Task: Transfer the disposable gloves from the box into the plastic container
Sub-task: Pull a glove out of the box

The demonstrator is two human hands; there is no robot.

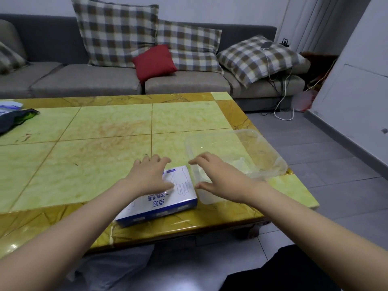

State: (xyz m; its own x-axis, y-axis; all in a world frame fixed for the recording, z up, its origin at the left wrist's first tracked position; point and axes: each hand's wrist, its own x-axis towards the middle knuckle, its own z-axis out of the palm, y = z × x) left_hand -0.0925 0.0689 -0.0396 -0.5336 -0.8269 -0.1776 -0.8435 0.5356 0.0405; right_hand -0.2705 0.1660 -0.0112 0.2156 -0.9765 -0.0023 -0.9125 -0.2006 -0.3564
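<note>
The flat white-and-blue cardboard glove box point(168, 203) lies at the yellow marble table's point(105, 127) near edge, long axis near-left to far-right. The left hand point(150, 175) rests on its top, fingers spread; the right hand point(220, 179), fingers apart and empty, hovers over the clear plastic container point(273, 152) just right.

— Where's the box point(168, 203)?
— On the table point(105, 127), by its near edge; the container point(270, 156) sits just right of it, at the near right corner.
— And the bag point(14, 120)?
— Far left edge.
</note>
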